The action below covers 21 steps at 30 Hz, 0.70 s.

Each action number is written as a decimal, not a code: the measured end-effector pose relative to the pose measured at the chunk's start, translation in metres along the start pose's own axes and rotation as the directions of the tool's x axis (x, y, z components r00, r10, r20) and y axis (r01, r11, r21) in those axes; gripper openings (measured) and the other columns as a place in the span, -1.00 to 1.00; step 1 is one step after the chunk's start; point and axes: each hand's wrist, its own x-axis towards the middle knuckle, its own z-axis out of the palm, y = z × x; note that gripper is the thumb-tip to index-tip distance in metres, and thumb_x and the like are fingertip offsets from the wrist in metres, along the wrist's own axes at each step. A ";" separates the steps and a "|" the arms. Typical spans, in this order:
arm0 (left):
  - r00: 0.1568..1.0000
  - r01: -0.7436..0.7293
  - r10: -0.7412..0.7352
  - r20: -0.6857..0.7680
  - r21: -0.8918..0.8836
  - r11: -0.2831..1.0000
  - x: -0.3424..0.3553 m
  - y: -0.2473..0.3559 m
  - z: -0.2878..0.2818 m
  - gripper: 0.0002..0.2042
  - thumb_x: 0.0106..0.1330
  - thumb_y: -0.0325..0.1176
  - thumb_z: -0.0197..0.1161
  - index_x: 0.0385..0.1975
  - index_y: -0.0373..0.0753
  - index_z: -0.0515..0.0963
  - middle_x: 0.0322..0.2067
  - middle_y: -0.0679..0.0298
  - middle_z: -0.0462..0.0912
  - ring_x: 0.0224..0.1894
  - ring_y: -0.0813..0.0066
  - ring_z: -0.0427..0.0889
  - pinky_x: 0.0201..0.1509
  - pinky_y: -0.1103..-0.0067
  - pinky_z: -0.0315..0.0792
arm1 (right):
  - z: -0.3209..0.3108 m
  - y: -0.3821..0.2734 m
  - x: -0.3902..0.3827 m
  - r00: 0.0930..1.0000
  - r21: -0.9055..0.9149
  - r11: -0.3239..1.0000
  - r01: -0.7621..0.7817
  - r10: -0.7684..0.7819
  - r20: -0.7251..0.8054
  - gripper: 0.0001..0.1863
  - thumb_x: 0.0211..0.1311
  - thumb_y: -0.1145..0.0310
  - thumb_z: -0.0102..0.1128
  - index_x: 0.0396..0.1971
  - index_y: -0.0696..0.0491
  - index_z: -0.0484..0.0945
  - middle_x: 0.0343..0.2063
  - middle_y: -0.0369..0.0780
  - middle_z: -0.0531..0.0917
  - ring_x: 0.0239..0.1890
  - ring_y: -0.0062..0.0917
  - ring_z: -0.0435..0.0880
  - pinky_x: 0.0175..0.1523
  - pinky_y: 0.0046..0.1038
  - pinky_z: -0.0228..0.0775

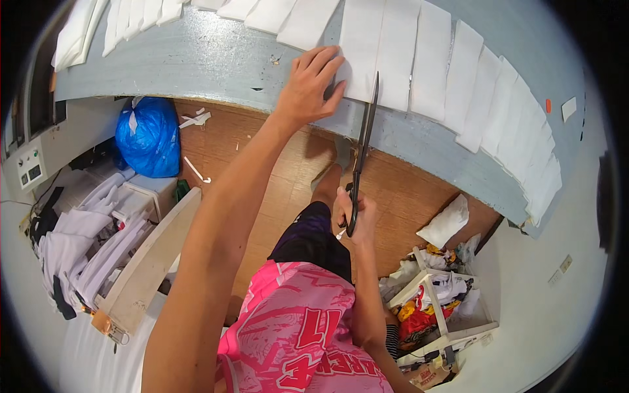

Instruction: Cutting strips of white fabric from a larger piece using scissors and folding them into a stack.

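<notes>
My right hand (360,213) is closed round the black handles of long scissors (368,128). Their blades point away from me, and the tips lie over the near end of a white fabric strip (393,59), along a seam line. The blades look nearly closed. Fingers spread, my left hand (311,88) rests by the near left corner of the white strip (360,42) just left of the scissors. Its fingertips touch the fabric edge. More white strips (429,72) lie side by side along the table, curving off to both sides.
The blue-grey table (216,62) has its near edge just below the strips. On the floor at left are a blue plastic bag (149,137) and white scraps (196,119). A wooden bin (147,262) with white cloth stands left; a shelf (452,308) of colourful cloth stands right.
</notes>
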 end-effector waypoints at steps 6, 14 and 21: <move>1.000 -0.013 0.013 -0.007 0.003 1.000 0.005 -0.001 0.000 -0.54 0.20 -0.30 0.37 0.11 -0.26 0.53 0.22 0.13 0.52 0.29 0.13 0.43 0.28 0.27 0.30 | 0.002 -0.006 0.004 0.998 0.018 0.999 -0.048 0.049 -0.047 -0.53 0.39 0.10 0.36 -0.67 0.00 0.45 -0.76 -0.40 0.46 -0.76 -0.73 0.42 -0.63 -0.59 0.16; 0.999 -0.038 0.037 0.021 0.052 0.998 0.007 0.003 -0.003 -0.56 0.20 -0.25 0.40 0.09 -0.15 0.56 0.23 0.16 0.50 0.29 0.17 0.43 0.28 0.29 0.29 | 0.008 -0.001 0.004 0.995 0.020 1.000 -0.020 0.021 -0.096 -0.50 0.36 0.15 0.41 -0.72 0.00 0.43 -0.79 -0.39 0.45 -0.80 -0.72 0.39 -0.66 -0.59 0.13; 0.998 0.002 -0.005 0.055 0.048 0.999 0.005 0.003 -0.003 -0.54 0.23 -0.24 0.40 0.15 -0.15 0.58 0.30 0.17 0.48 0.33 0.16 0.43 0.32 0.26 0.26 | 0.008 -0.002 0.005 0.990 0.042 0.997 -0.057 0.062 -0.128 -0.51 0.25 0.07 0.52 -0.68 0.06 0.52 -0.79 -0.42 0.43 -0.77 -0.75 0.38 -0.64 -0.62 0.11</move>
